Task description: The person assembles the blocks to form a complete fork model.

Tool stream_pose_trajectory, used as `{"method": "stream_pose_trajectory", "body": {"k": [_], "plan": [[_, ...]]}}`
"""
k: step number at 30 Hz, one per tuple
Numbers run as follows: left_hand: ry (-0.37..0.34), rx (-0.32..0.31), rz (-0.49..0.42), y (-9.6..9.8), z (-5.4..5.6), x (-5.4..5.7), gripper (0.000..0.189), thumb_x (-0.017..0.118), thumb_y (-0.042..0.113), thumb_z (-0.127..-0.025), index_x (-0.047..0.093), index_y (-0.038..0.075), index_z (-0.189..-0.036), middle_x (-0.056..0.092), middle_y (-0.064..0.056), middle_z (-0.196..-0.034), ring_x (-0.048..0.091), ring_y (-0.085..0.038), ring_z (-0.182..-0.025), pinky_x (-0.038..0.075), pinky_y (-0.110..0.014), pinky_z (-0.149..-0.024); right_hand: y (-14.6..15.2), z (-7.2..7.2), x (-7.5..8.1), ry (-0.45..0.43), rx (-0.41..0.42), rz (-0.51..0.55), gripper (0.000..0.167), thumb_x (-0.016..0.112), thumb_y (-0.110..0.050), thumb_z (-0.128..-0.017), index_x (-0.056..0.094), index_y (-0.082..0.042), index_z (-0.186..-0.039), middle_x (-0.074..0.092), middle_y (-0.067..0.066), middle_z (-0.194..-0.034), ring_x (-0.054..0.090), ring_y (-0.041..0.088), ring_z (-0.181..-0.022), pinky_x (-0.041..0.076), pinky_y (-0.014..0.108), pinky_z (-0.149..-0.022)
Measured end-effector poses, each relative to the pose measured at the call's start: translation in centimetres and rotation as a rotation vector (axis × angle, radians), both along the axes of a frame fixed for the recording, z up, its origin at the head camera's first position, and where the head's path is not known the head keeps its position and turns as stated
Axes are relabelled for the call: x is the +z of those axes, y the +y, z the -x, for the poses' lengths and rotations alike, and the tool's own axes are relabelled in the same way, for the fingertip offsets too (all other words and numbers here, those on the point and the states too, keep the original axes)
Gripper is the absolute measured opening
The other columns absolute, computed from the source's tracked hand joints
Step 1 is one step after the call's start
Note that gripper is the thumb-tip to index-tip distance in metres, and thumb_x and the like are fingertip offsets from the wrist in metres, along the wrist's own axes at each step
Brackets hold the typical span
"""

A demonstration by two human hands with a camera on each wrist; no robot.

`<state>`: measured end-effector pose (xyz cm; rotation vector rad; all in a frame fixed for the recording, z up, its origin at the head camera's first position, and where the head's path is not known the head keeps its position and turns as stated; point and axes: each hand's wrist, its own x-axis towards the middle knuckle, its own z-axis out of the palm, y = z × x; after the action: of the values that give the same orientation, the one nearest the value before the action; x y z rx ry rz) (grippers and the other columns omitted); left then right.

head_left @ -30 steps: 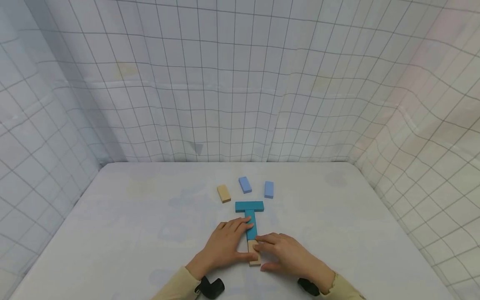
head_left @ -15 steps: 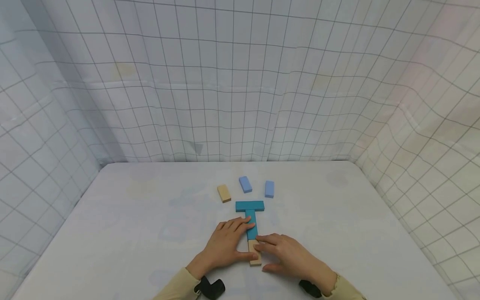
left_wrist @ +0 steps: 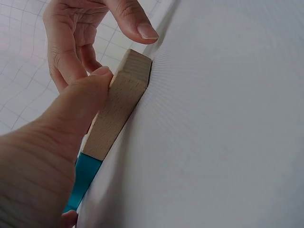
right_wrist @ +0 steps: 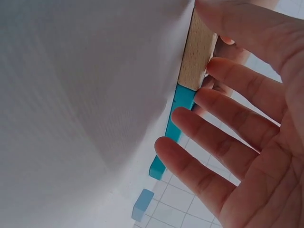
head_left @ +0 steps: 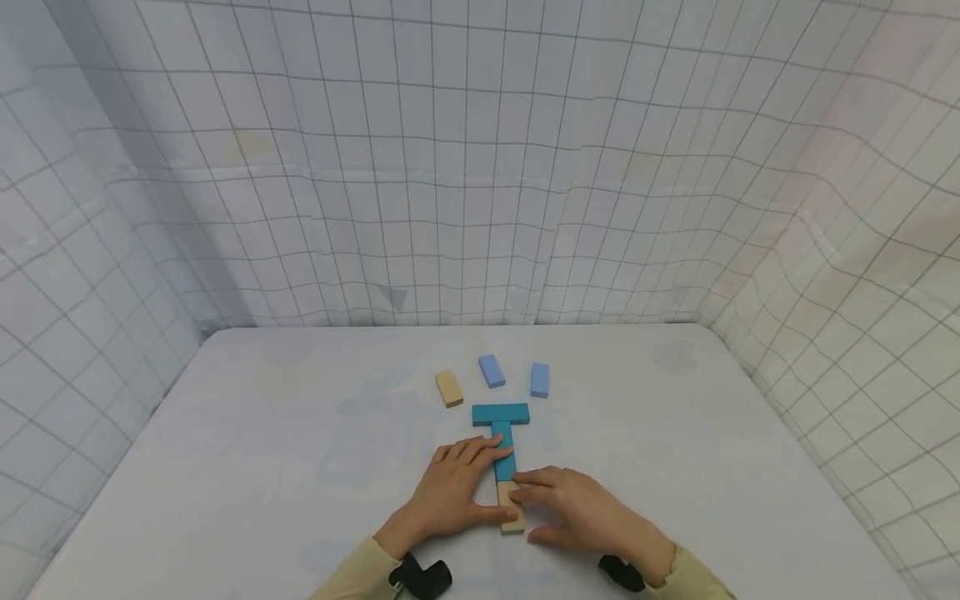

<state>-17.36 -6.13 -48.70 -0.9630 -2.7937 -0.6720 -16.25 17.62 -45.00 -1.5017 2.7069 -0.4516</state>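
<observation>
In the head view, a teal block (head_left: 500, 414) lies crosswise, a second teal block (head_left: 503, 469) runs from it toward the person, and a natural wooden block (head_left: 505, 492) continues that line. My left hand (head_left: 448, 492) spreads along the left side, fingertips on the second teal block and thumb on the wooden block. The left wrist view shows that thumb resting on the top edge of the wooden block (left_wrist: 114, 114). My right hand (head_left: 576, 510) has its fingers loosely extended, fingertips right at the joint between teal and wood. Its thumb stands apart near the wooden block's front end.
Beyond the T-shaped arrangement lie a yellowish wooden block (head_left: 449, 389), a light blue block (head_left: 492, 372) and another light blue block (head_left: 539, 381). The white table (head_left: 262, 467) is enclosed by grid-patterned curtains (head_left: 480, 167) at the back and sides.
Both hands stay at the blocks almost unmoved. The right thumb shifts very slightly to the right, away from the wooden block.
</observation>
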Motion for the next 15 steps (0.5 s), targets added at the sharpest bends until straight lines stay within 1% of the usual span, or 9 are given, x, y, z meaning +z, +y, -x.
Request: {"method": "stream_pose_trajectory", "body": {"k": [9, 15], "plan": [[0.02, 0.0, -0.027, 0.0, 0.2, -0.2, 0.079, 0.052, 0.074, -0.08, 0.048, 0.023, -0.14, 0.04, 0.001, -0.144, 0.037, -0.023, -0.127, 0.033, -0.051, -0.092, 0.0, 0.9, 0.5, -0.037, 0.023, 0.033, 0.043, 0.077, -0.031, -0.082, 0.066, -0.015, -0.12, 0.058, 0.001, -0.126, 0.054, 0.015, -0.114, 0.046, 0.036, -0.091], [-0.004, -0.008, -0.035, 0.0, 0.1, -0.3, 0.079, 0.054, 0.073, -0.079, 0.047, 0.023, -0.141, 0.038, 0.001, -0.145, 0.036, -0.022, -0.128, 0.032, -0.051, -0.093, 0.2, 1.4, 1.0, -0.06, 0.026, 0.055, 0.035, 0.072, -0.023, -0.086, 0.066, -0.014, -0.119, 0.062, -0.002, -0.12, 0.056, 0.012, -0.11, 0.046, 0.033, -0.089]]}}
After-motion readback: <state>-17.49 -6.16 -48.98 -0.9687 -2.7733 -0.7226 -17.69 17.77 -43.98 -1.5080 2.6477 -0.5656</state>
